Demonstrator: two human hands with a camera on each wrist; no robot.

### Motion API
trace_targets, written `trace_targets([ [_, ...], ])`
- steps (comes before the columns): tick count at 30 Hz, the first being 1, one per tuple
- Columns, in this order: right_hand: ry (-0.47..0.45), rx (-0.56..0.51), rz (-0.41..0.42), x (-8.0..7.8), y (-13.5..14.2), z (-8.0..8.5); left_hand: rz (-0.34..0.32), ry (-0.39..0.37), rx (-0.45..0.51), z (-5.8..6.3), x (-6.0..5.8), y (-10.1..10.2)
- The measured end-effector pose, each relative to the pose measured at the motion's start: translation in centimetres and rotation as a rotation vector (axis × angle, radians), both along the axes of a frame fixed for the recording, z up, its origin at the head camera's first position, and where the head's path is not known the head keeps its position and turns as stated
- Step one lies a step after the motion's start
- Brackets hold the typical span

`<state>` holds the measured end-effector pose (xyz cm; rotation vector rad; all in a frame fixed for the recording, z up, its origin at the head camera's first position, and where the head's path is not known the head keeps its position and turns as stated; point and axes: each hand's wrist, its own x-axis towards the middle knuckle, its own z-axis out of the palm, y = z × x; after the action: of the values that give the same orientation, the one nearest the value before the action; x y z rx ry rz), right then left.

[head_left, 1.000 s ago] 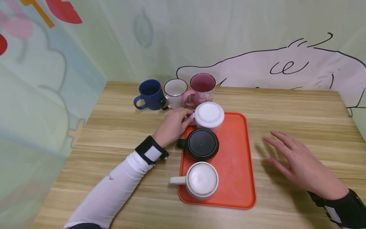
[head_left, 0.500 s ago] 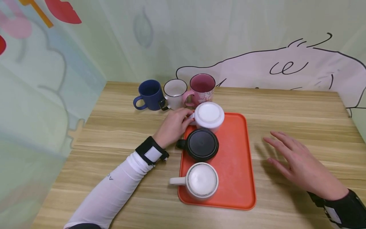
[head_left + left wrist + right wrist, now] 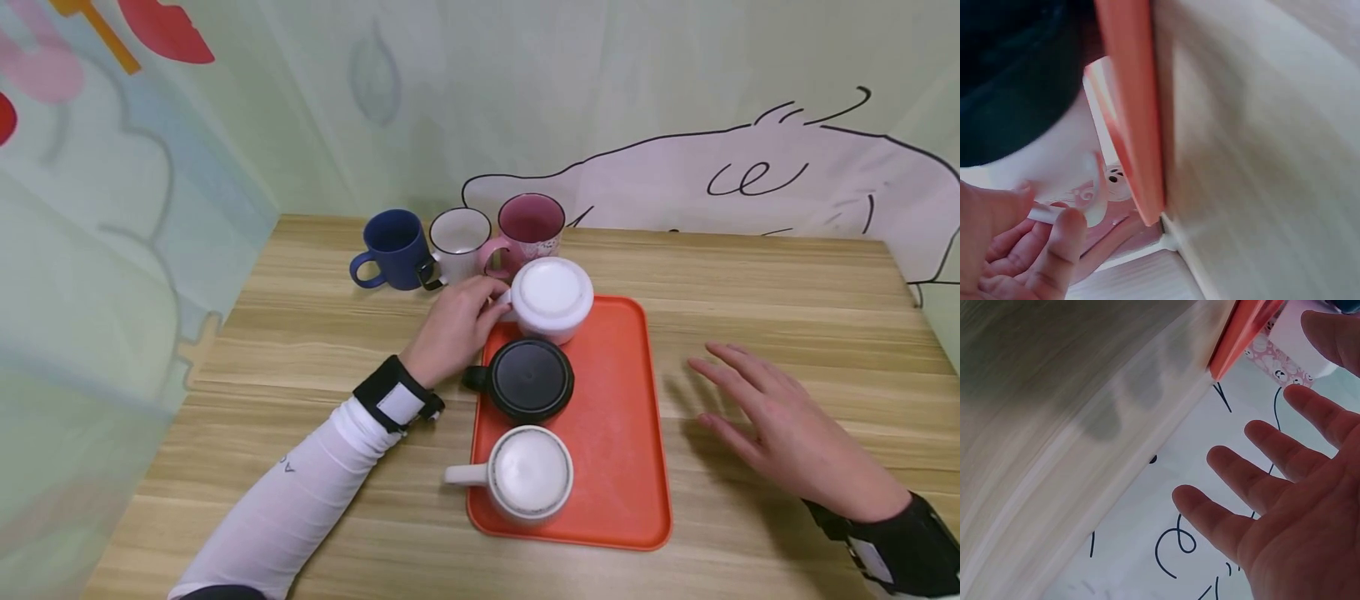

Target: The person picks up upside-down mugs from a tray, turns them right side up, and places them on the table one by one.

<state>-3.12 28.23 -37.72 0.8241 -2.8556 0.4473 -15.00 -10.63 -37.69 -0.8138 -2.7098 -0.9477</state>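
Observation:
My left hand point(image 3: 453, 329) pinches the handle point(image 3: 1047, 214) of an upside-down white mug point(image 3: 552, 293) over the far left corner of a red tray point(image 3: 618, 450). Close in front of it, a black mug point(image 3: 531, 380) stands bottom up on the tray. Nearest me is a cream mug point(image 3: 529, 472), bottom up too, its handle pointing left. To the tray's right, my right hand point(image 3: 791, 429) hovers over the table with its fingers spread, holding nothing. In the left wrist view, the black mug point(image 3: 1016, 87) covers part of the white one.
Behind the tray, a blue mug point(image 3: 394, 248), a white mug with a dark rim point(image 3: 459, 233) and a pink patterned mug point(image 3: 534, 225) stand upright in a row. A wall cloth with drawings point(image 3: 637, 100) rises along the back edge of the wooden table point(image 3: 772, 292).
The white mug in my left hand has shifted slightly up and to the right in the head view. My right hand and the other mugs look nearly unchanged.

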Motion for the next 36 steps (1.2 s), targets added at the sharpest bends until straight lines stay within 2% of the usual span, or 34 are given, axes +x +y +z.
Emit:
trace_targets([
  [9,-0.025,-0.052,0.006,-0.4,-0.6,0.4,-0.004,0.047,0.08,1.2,0.4,0.4],
  [20,-0.087,-0.166,-0.022,-1.6,-1.9,1.4,-0.019,0.031,0.222,2.7,0.8,1.3],
  [25,-0.086,-0.299,-0.014,-2.6,-3.4,2.1,-0.018,0.01,0.322,3.2,1.0,1.7],
  [30,-0.097,-0.48,0.022,-3.8,-5.4,2.8,-0.04,-0.039,0.452,3.9,1.2,2.2],
  [36,-0.236,-0.681,0.012,-5.2,-8.1,3.3,-0.095,-0.104,0.593,5.0,1.8,2.9],
])
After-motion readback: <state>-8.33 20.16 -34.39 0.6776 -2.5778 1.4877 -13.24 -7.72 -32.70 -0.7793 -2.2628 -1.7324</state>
